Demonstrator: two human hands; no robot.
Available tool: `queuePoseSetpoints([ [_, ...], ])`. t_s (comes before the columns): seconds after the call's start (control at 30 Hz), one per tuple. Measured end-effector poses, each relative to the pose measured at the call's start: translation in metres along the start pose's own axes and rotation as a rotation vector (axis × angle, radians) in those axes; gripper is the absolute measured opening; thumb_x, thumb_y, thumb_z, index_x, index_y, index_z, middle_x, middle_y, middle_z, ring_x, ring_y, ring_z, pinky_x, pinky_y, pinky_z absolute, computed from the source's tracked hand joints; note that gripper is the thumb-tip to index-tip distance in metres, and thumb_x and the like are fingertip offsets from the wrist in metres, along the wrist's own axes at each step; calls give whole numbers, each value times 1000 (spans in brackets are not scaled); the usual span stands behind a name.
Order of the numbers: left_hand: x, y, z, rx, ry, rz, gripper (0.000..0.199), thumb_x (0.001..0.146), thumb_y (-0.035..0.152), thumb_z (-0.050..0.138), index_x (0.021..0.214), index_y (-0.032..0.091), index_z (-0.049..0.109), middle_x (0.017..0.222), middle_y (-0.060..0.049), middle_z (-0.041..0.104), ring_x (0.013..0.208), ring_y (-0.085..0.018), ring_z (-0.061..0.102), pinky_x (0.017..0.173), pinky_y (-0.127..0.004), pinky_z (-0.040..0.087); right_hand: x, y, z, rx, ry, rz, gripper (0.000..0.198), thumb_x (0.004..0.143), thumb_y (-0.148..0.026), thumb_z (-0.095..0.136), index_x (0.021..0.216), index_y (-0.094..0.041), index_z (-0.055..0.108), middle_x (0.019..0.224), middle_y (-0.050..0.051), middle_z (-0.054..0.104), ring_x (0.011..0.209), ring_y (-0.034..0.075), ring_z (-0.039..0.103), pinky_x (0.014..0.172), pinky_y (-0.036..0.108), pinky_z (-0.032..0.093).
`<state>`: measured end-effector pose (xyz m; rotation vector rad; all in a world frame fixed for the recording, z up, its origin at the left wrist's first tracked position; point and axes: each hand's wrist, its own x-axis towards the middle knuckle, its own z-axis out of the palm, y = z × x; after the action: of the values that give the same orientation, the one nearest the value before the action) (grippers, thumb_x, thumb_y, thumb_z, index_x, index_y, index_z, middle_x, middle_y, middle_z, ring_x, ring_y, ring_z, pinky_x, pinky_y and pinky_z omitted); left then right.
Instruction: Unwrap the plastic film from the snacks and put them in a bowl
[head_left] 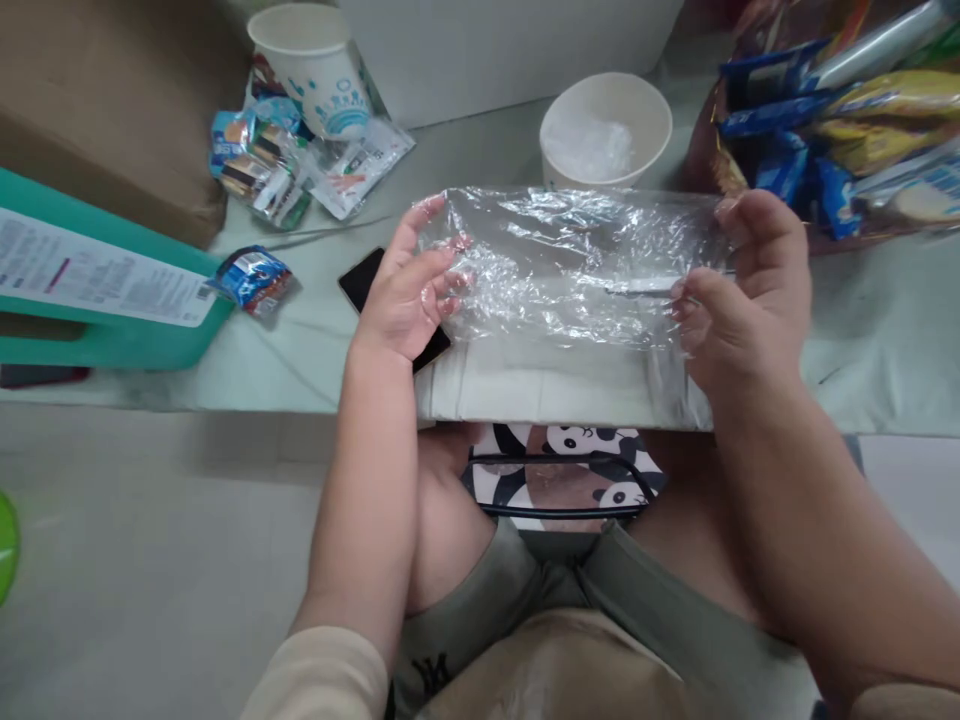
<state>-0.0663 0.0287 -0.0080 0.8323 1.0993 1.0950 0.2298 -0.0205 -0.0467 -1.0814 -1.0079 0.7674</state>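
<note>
A crinkled sheet or bag of clear plastic film (555,265) is stretched between my two hands, just above the table's front edge. My left hand (405,290) holds the film's left end, with the plastic lying over some of its fingers. At the other end, my right hand (750,290) grips the film between bent fingers and thumb. A slim pointed metal tool (641,292) juts leftward from the right fingers; its exact kind cannot be made out. Partly hidden beneath my left hand lies a dark phone (360,275).
Behind the film stands a paper bowl (652,125) with crumpled clear plastic inside. A paper cup (311,70) and small snack packets (259,165) are at back left. A blue packet (255,278) lies beside a teal frame (172,345). Wrapped snacks (840,140) fill the right corner.
</note>
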Motion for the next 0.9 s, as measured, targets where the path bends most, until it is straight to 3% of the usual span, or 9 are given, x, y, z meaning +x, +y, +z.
queuePoseSetpoints([
  [0.1, 1, 2, 6, 44, 0, 13, 33, 81, 35, 78, 111, 26, 67, 104, -2, 73, 80, -16, 72, 55, -19, 45, -1, 8, -1, -1, 22, -2, 65, 62, -19, 74, 124, -37, 64, 136, 6, 58, 99, 19, 61, 47, 19, 39],
  [0.2, 3, 3, 11, 129, -55, -104, 28, 83, 38, 78, 103, 21, 70, 101, -7, 72, 89, -24, 76, 55, -19, 48, -1, 12, -2, -40, 30, 14, 66, 63, -21, 74, 125, -39, 63, 139, 6, 55, 99, 19, 61, 47, 19, 37],
  [0.3, 3, 4, 13, 152, -97, -189, 36, 84, 32, 78, 117, 23, 70, 101, -8, 71, 94, -30, 78, 57, -20, 51, 0, 12, -5, -76, 34, 9, 64, 64, -23, 74, 124, -39, 63, 140, 6, 54, 104, 21, 61, 48, 18, 38],
  [0.4, 1, 7, 12, 156, -110, -193, 56, 77, 20, 82, 130, 30, 66, 109, -6, 71, 94, -30, 78, 60, -22, 55, 0, 11, -8, -96, 35, -4, 64, 63, -21, 73, 124, -38, 63, 141, 5, 53, 112, 23, 58, 49, 17, 39],
  [0.53, 0, 6, 7, 105, -204, -179, 81, 65, 9, 87, 138, 31, 61, 117, -8, 72, 96, -29, 78, 64, -25, 60, -1, 9, -9, -66, 22, 48, 66, 62, -18, 72, 123, -40, 64, 142, 3, 53, 110, 22, 58, 43, 11, 29],
  [0.73, 7, -1, 1, 110, -116, -149, 76, 64, 1, 84, 135, 23, 64, 107, -9, 72, 108, -37, 75, 69, -32, 64, -1, 12, -7, -77, 42, 59, 66, 61, -17, 73, 122, -40, 65, 142, 4, 54, 92, 18, 56, 40, 12, 23],
  [0.9, 5, 5, 4, 196, -141, -140, 81, 63, 1, 80, 138, 25, 61, 108, -8, 71, 108, -33, 74, 71, -30, 63, -2, 17, -9, -82, 66, 86, 67, 58, -17, 77, 120, -37, 64, 143, 4, 53, 85, 14, 53, 42, 15, 21],
])
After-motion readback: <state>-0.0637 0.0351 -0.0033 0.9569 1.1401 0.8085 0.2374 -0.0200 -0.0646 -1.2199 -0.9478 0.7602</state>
